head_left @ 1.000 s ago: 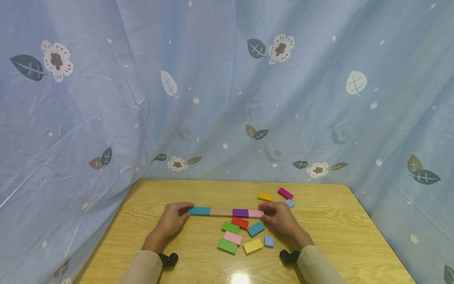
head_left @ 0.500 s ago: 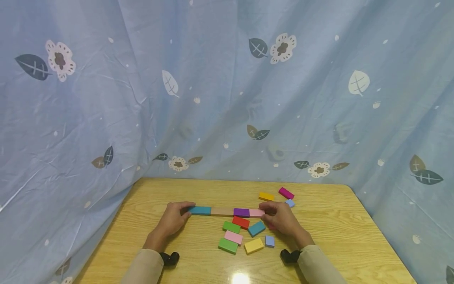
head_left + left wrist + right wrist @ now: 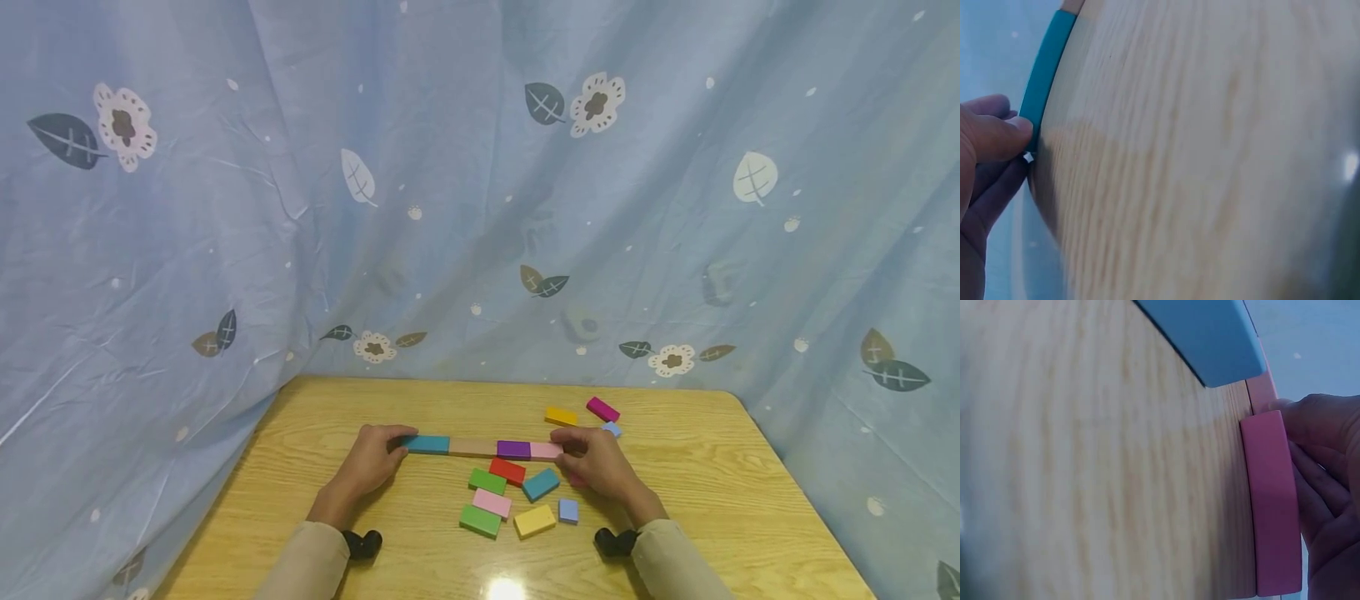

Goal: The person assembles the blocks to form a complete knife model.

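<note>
A straight row of blocks lies across the table: a blue block (image 3: 428, 445), a tan block (image 3: 473, 448), a purple block (image 3: 513, 450) and a light pink block (image 3: 545, 451). At the row's left end, my left hand (image 3: 370, 461) pinches the blue block between thumb and fingers; the left wrist view shows the thumb on its near side. My right hand (image 3: 597, 462) pinches the light pink block's right end, partly covering it. A darker pink block (image 3: 1272, 506) lies just below that hand, mostly hidden by it in the head view.
In front of the row lie a red block (image 3: 507, 472), a second blue block (image 3: 541, 485), a green block (image 3: 480, 522), a yellow block (image 3: 535, 522) and others. Behind the right hand are an orange block (image 3: 561, 416) and a magenta block (image 3: 603, 409). A curtain hangs behind the table.
The row has slid slightly to the right, with both hands still at its ends and the left hand moving along with it. The loose blocks stay where they were.
</note>
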A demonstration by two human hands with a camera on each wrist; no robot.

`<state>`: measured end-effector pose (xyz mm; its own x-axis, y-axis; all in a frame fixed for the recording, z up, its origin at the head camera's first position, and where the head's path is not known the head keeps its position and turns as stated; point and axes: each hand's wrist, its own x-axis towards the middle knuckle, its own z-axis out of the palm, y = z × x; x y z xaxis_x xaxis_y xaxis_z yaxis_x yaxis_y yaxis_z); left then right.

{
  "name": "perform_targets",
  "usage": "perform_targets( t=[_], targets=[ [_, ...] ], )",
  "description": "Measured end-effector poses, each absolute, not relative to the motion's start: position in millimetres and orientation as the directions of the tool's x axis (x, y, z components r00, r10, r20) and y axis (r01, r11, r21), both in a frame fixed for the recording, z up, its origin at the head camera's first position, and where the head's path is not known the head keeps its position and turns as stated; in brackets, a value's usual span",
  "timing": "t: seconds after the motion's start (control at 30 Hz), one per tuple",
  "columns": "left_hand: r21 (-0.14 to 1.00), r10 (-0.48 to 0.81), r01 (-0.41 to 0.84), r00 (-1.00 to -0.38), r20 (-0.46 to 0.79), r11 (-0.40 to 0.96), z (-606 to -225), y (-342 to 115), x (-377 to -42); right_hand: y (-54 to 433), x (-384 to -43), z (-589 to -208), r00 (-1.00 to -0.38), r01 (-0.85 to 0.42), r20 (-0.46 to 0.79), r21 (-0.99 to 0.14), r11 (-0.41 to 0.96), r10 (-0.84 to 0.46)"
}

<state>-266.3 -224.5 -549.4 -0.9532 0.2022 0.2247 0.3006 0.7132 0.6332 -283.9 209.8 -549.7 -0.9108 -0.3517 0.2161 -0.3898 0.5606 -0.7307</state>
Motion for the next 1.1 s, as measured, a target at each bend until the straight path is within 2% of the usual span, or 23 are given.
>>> perform_targets(
  t=[0.43,0.7,1.1],
  targets=[
    [0.682,0.178,0.269,-0.963,0.202,0.680,-549.3,-224.4,-265.0,212.8,-282.6,-550.3,-0.929,-0.352,0.197,-0.733,0.582,-0.313],
    [0.699,0.170,0.253,-0.967,0.187,0.669,-553.4,-227.6,-266.6,243.0,-271.8,-549.1,-0.952,-0.297,0.195,-0.768,0.567,-0.234],
    [0.696,0.168,0.258,-0.966,0.197,0.670,-553.0,-226.4,-265.7,272.0,-245.1,-553.5,-0.950,-0.274,0.132,-0.786,0.554,-0.282]
  ],
)
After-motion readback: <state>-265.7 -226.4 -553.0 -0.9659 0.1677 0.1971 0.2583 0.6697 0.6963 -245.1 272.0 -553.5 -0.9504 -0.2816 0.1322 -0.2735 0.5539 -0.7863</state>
